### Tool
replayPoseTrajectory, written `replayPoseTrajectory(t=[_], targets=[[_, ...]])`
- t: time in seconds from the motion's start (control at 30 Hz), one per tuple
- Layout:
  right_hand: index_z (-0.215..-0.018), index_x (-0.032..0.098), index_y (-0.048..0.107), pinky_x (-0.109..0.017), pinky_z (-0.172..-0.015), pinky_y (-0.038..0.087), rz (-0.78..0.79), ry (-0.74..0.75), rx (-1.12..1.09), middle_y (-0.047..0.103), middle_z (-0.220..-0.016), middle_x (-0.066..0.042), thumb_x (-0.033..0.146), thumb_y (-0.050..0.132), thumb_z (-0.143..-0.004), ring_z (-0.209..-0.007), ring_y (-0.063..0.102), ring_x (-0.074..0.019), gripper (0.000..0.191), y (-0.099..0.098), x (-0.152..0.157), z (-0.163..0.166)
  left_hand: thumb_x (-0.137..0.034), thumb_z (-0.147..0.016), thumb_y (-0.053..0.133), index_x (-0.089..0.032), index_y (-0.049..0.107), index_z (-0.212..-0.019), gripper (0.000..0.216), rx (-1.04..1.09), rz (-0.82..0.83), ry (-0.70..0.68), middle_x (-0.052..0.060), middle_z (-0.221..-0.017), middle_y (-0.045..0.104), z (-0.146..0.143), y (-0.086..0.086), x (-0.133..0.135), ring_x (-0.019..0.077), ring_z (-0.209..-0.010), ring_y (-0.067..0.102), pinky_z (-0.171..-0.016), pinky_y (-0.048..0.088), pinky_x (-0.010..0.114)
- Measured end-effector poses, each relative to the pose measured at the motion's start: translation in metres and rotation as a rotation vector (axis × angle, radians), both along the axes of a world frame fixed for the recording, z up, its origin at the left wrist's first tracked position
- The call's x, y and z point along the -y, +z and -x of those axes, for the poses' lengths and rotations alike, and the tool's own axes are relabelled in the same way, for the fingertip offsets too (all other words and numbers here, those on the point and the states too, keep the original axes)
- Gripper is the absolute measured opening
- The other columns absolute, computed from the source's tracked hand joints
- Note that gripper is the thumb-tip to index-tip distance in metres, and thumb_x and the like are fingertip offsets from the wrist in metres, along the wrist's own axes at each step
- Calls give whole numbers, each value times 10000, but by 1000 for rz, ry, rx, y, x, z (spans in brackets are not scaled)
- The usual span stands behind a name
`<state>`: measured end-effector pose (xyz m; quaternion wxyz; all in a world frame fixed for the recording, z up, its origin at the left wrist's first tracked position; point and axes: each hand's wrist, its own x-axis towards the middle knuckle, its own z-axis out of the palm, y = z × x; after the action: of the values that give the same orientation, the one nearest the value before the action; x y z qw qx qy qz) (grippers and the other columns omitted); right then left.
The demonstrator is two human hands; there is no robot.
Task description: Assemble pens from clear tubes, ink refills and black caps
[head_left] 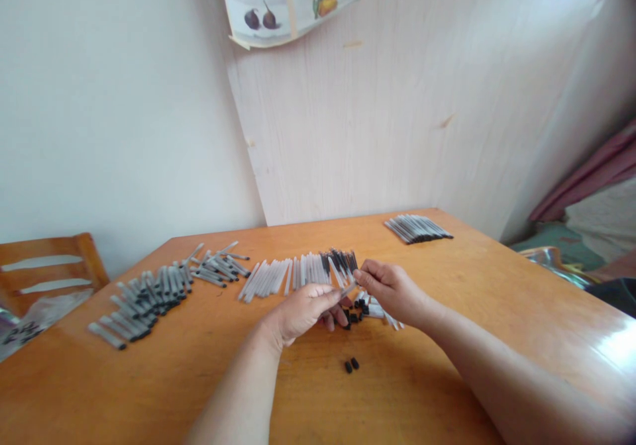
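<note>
Pen tube [349, 290]: one, slim and pale, held aslant above the middle of the table [238, 379].
Left hand [309, 307]: thumb and forefinger clamped on the tube, other fingers curled beneath; forearm reaching up from the bottom edge.
Right hand [391, 289]: thumb and forefinger pinched on the tube's farther end, remaining fingers folded in; forearm slanting in from the lower right.
Clustered black caps [354, 316]: below the hands, partly hidden, too jumbled to count.
Loose black caps [354, 363]: two, lying side by side, nearer the body.
White tubes [271, 278]: many, ranged just beyond the left hand, overlapping too much to count.
Dark slim sticks [342, 261]: several, bunched at that row's right end.
Black-tipped pens [152, 296]: dozens, spread in heaps at the left.
Far bundle [417, 228]: one, near the back right corner.
Chair [50, 269]: one, at the left.
</note>
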<state>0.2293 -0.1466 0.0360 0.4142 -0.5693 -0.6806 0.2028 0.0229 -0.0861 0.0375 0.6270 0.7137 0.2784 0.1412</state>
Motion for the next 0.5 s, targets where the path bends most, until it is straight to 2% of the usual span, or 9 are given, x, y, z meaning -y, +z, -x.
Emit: replayPoseTrajectory(t=[0.3,0.4,0.5], targets=[[-662,197,436,-233,-536,305,52,2,-58,393,-605,46,458,460,-900,-585,373,-104,354,-1,-3,-1,-437,-826,628,-126,634,-884,316,58,-117,92,47,-789,664,-3,0,0,130,-685,558,-666,421,269],[-661,197,440,-233,-536,303,48,-12,-60,387,-601,47,453,466,-895,-587,374,-105,347,-2,-4,-1,-437,-804,657,-130,639,-896,321,66,-140,126,37,-796,656,-5,-1,1,126,-689,550,-654,408,255],[-683,199,457,-234,-537,314,31,-13,-76,394,-595,49,481,449,-903,-578,387,-108,357,-3,-4,-3,-491,-835,599,-124,650,-917,380,42,-131,136,58,-809,675,-5,0,1,131,-676,557,-644,407,257]])
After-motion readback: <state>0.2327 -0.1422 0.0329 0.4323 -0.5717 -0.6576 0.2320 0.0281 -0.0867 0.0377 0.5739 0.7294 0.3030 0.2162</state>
